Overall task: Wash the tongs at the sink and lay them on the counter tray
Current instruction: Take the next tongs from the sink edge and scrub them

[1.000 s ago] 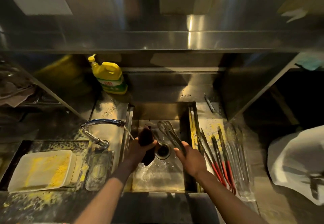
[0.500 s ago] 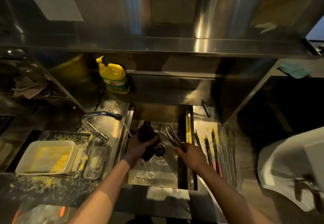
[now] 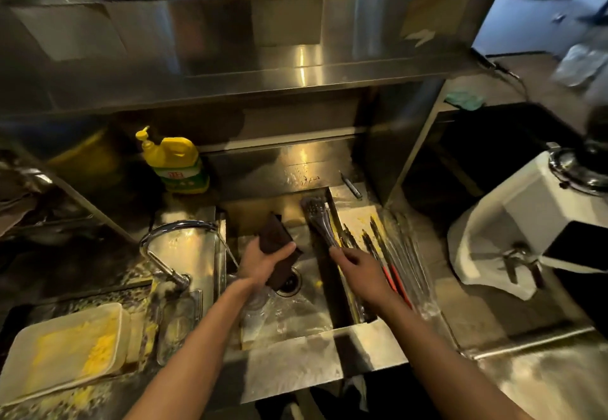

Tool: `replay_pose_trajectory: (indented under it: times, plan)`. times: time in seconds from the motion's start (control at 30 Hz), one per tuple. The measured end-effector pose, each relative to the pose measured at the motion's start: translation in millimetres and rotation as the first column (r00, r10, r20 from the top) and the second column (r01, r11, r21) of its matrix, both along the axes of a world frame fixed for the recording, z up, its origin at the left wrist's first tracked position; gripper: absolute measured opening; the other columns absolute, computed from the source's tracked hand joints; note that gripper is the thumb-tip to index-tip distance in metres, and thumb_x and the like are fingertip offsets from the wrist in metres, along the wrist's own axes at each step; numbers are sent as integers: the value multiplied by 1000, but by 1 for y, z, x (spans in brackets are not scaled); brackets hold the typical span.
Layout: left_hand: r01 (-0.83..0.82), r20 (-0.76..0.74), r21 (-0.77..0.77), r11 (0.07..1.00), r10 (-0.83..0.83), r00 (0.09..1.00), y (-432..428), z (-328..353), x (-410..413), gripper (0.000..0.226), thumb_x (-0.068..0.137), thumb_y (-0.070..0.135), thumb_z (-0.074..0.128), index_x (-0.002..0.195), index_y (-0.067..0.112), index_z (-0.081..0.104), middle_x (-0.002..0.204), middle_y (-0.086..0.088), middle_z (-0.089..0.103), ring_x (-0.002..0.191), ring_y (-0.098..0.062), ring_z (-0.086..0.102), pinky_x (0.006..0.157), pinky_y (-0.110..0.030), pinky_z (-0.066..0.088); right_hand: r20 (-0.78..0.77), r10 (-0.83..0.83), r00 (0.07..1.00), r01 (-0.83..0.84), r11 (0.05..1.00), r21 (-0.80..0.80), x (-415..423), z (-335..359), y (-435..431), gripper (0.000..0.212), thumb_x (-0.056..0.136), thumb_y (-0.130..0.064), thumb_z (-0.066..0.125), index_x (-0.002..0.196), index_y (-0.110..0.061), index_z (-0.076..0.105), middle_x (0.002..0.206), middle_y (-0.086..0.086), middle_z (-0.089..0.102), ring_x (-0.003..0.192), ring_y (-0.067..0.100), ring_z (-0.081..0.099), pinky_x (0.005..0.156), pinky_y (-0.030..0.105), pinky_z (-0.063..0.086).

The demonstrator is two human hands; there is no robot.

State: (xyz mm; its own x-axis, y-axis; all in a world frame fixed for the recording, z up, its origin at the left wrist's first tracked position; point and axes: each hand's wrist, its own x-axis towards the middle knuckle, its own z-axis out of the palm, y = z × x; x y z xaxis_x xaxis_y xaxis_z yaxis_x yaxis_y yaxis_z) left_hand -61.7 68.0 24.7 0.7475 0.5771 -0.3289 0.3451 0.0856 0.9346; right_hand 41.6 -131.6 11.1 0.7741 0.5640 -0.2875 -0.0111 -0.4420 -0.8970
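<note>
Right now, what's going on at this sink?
A person is washing metal tongs at a steel sink. The right hand holds the tongs near the sink's right edge; the left hand grips a dark scrubbing pad over the drain. More red-handled tongs lie on the counter tray alongside.

Faucet (image 3: 171,238) left of sink (image 3: 289,317), tray (image 3: 355,222) right.

Both hands (image 3: 263,263) (image 3: 360,270) forward — fingers curled

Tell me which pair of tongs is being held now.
The all-metal tongs over the sink's right edge, gripped by the right hand; the red-handled tongs lie untouched on the counter.
</note>
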Motion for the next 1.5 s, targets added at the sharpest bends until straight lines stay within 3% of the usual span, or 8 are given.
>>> replay_pose_trajectory:
  times: [0.17, 0.27, 0.4, 0.53, 0.63, 0.77, 1.1, 1.5]
  plan:
    - [83, 35, -3, 997, -83, 996, -14, 12, 5, 28, 75, 24, 82, 97, 21, 65, 92, 3, 71, 84, -11, 66, 65, -20, 48, -77, -134, 988, 145, 975, 166, -25, 21, -30, 24, 99, -39, 60, 120, -34, 69, 104, -21, 72, 96, -5, 67, 78, 7, 47]
    - [151, 59, -6, 989, -150, 987, -29, 18, 12, 25, 75, 22, 83, 94, 18, 67, 86, 4, 72, 79, -10, 67, 61, -16, 49, -100, -251, 963, 267, 938, 219, -31, 24, -49, 32, 97, -33, 64, 128, -32, 61, 99, -29, 72, 95, -9, 66, 82, 9, 49]
    - [313, 116, -27, 949, -309, 944, -64, 27, 22, 17, 80, 11, 78, 94, 9, 68, 82, 1, 71, 65, 0, 67, 56, -10, 49, -91, -373, 923, 384, 896, 225, -39, 24, -85, 50, 91, -40, 71, 136, -22, 61, 112, -4, 74, 105, 11, 70, 97, 31, 55]
    - [409, 143, -70, 910, -396, 907, -111, 29, 35, 21, 76, 12, 82, 94, 16, 73, 89, 1, 76, 81, -10, 72, 73, -22, 56, -72, -492, 868, 495, 841, 218, -49, 30, -130, 48, 89, -34, 73, 134, -28, 60, 104, -3, 74, 93, 7, 71, 80, 21, 54]
    - [476, 145, -77, 876, -463, 874, -149, 30, 43, 17, 74, 9, 82, 85, 17, 73, 78, 6, 76, 74, -9, 71, 67, -21, 56, -21, -597, 802, 587, 780, 218, -56, 36, -164, 56, 85, -36, 78, 136, -21, 61, 109, -2, 73, 98, 9, 67, 91, 28, 53]
    - [584, 128, -83, 807, -573, 810, -201, 34, 50, 27, 75, 14, 83, 99, 8, 73, 96, -7, 77, 90, -20, 72, 80, -32, 57, -25, -702, 712, 685, 687, 242, -69, 42, -215, 48, 85, -33, 79, 130, -24, 67, 99, -10, 75, 89, 4, 66, 89, 25, 54]
    - [784, 115, -17, 621, -778, 618, -371, 45, 56, 30, 74, 10, 83, 101, 2, 71, 93, -9, 76, 85, -18, 72, 72, -27, 56, -34, -848, 529, 818, 499, 287, -112, 60, -368, 29, 89, -20, 75, 108, -39, 66, 98, -14, 75, 88, -9, 68, 77, 8, 49]
    - [898, 109, -36, 438, -892, 439, -592, 58, 34, 26, 75, 16, 83, 97, 14, 70, 93, -3, 77, 89, -16, 72, 73, -22, 57, -54, -942, 330, 902, 298, 312, -181, 57, -567, 34, 90, -29, 73, 122, -35, 67, 111, -4, 76, 105, 14, 70, 95, 27, 53]
